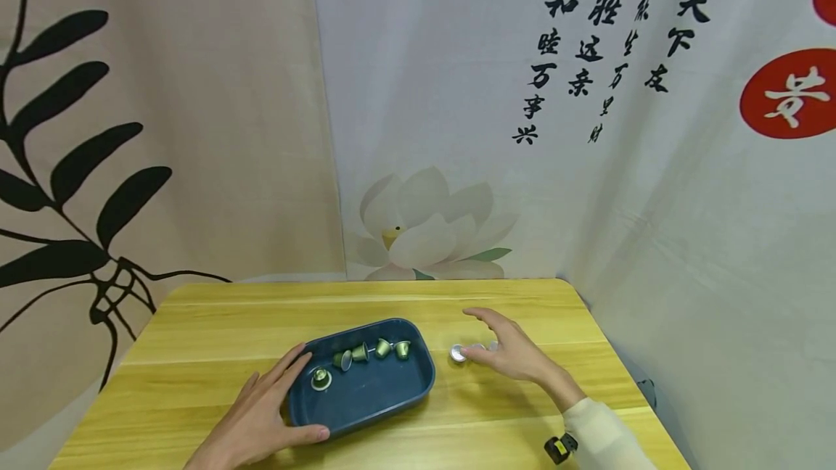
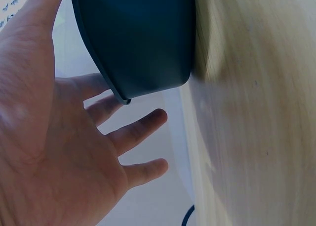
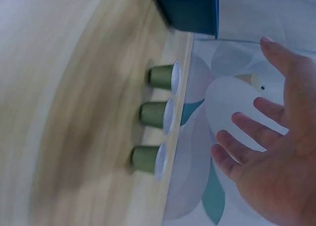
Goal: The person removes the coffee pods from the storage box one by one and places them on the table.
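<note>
A dark blue tray (image 1: pixel 366 405) stands on the table, with several green coffee capsules (image 1: pixel 382 348) inside it. My left hand (image 1: pixel 261 412) spans the tray's left end, its fingers at the far rim and its thumb at the near rim. In the left wrist view the fingers (image 2: pixel 138 132) are spread and fairly straight, two of them at the tray's rim. Right of the tray, three green capsules (image 3: pixel 154 114) stand in a row, silver lids up. Over them hovers my right hand (image 1: pixel 512 350), fingers apart, holding nothing; in the head view it partly covers them.
The wooden table (image 1: pixel 261 310) reaches back to a printed cloth backdrop (image 1: pixel 418 129). Another cloth wall (image 1: pixel 751 274) runs along the right side. A small black and yellow device (image 1: pixel 560 448) is at the right wrist.
</note>
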Demonstrator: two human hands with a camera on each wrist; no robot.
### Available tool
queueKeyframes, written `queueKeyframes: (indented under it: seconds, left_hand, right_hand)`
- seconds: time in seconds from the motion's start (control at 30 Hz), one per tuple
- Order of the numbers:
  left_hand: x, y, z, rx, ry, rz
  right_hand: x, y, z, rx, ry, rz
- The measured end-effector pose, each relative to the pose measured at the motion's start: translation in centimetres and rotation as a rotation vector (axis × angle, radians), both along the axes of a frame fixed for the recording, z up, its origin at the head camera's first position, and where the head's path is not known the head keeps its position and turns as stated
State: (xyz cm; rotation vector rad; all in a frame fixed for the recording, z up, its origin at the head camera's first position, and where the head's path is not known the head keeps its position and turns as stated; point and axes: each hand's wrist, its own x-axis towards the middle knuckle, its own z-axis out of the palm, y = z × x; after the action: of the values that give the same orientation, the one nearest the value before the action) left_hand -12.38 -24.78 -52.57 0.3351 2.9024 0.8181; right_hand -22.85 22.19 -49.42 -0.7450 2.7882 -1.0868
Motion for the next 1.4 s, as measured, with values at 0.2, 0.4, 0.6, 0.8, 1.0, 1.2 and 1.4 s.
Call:
queueKeyframes:
  seconds: [0.2, 0.4, 0.6, 0.8, 1.0, 1.2, 1.4]
  left_hand:
    - [0.0, 0.0, 0.0, -0.002, -0.002, 0.003]
    - [0.0, 0.0, 0.0, -0.003, -0.007, 0.004]
    - [0.0, -0.1, 0.0, -0.002, -0.014, 0.003]
    - [0.0, -0.2, 0.0, -0.005, -0.015, 0.006]
    - [0.0, -0.1, 0.0, -0.004, -0.028, 0.017]
    - [0.1, 0.0, 0.1, -0.003, -0.022, 0.026]
    - [0.1, 0.0, 0.0, -0.001, 0.013, 0.013]
  right_hand:
    - [-0.1, -2.1, 1.2, 0.008, -0.002, 0.053]
    - [-0.2, -3.9, 1.7, 0.025, -0.005, 0.126]
    - [-0.4, -5.7, 2.0, 0.053, -0.011, 0.165]
    - [-0.5, -7.1, 2.4, 0.095, -0.029, 0.215]
    - [-0.6, -8.2, 2.7, 0.134, -0.034, 0.277]
    - [-0.5, -9.4, 2.9, 0.167, -0.059, 0.321]
    - [-0.6, -11.0, 3.2, 0.200, -0.038, 0.366]
